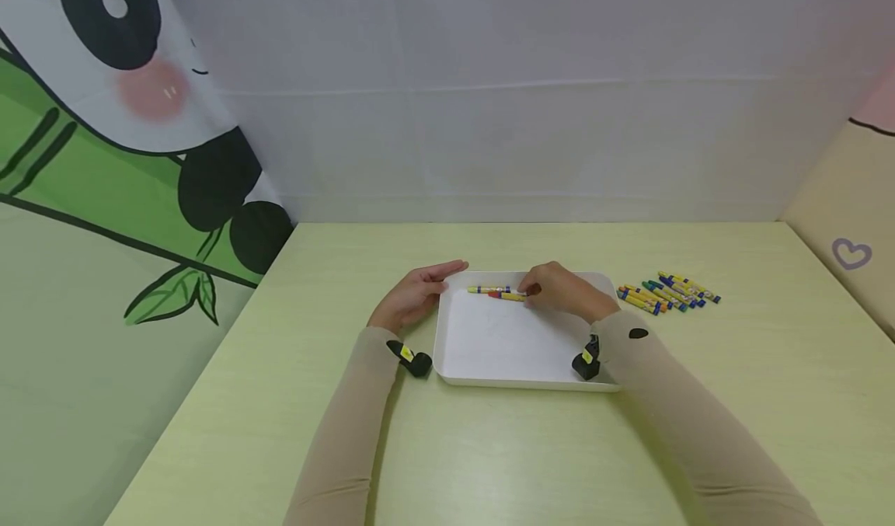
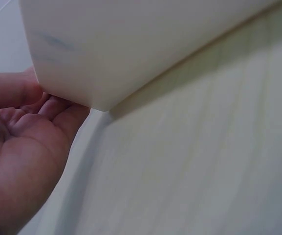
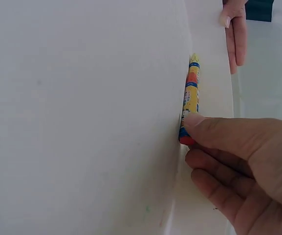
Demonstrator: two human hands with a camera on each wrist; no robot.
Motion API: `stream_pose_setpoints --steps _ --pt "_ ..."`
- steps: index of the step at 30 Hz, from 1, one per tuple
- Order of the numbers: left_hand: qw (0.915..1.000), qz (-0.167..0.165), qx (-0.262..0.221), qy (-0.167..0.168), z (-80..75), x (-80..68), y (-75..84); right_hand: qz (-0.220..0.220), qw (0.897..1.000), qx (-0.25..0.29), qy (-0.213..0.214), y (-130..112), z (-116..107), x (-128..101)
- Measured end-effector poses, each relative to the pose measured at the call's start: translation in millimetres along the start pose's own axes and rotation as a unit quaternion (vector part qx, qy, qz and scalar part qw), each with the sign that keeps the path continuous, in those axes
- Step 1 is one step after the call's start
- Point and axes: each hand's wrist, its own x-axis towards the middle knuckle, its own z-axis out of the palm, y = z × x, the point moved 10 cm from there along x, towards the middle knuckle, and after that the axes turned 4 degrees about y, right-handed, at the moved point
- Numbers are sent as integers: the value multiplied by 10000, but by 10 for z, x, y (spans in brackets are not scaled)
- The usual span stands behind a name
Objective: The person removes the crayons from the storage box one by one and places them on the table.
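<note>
A white tray [image 1: 517, 355] lies on the table. My left hand [image 1: 412, 297] holds its far left corner, with the thumb [image 2: 18, 89] at the rim and the fingers outside the wall. Inside the tray, near the far side, my right hand [image 1: 562, 289] pinches a crayon between thumb and fingers. Two crayons show there in the head view: a yellow-tipped one [image 1: 482, 289] and a red-tipped one [image 1: 506, 296] just in front of it. In the right wrist view, the thumb presses on a crayon [image 3: 191, 93] with a yellow tip and a red end, lying along the tray wall.
To the right of the tray, several crayons [image 1: 667, 293] lie in a loose group on the pale table [image 1: 517, 456]. A grey-white cloth wall [image 1: 489, 137] stands behind the table, and a panel with a painted cartoon figure [image 1: 154, 91] is at the left.
</note>
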Motion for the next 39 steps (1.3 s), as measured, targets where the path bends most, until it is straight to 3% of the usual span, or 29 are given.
stream_pose_setpoints --steps 17,30,39 --pt "9998 -178 -48 64 -35 -33 -64 36 9996 -280 82 -96 68 -79" --pt "9999 -92 -25 -84 -34 -91 -38 -378 9993 -70 26 -227 58 -139" --pt "9999 -99 -6 -124 -34 -99 -33 -933 9955 -104 96 -339 -30 -215"
